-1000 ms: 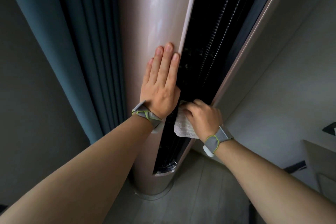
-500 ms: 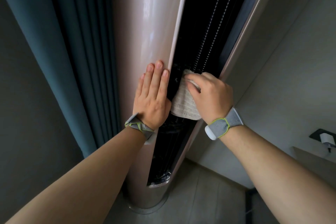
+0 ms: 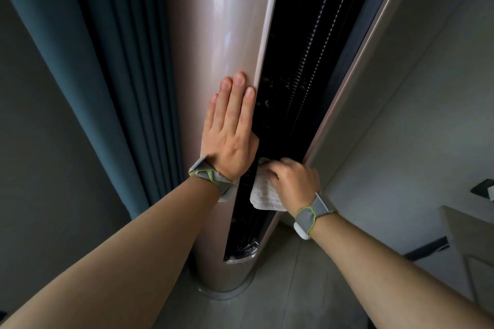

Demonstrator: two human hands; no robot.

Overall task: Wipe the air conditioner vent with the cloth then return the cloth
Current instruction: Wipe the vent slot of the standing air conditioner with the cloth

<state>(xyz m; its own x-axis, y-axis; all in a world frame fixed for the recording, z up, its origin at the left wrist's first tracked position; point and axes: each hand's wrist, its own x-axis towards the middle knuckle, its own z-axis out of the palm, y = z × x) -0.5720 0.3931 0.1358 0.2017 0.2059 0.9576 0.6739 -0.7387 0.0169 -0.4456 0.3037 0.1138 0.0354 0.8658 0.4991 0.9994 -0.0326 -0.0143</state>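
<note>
Pressing cloth (image 3: 263, 193) into vent (image 3: 291, 104) (right hand (image 3: 295, 177)), left hand (image 3: 231, 139) flat beside.

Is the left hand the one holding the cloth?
No, the left hand lies flat on the casing; the right hand presses the cloth.

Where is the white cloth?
In the head view, the cloth is under the right hand, pressed in the dark vent, beside the left hand.
</note>
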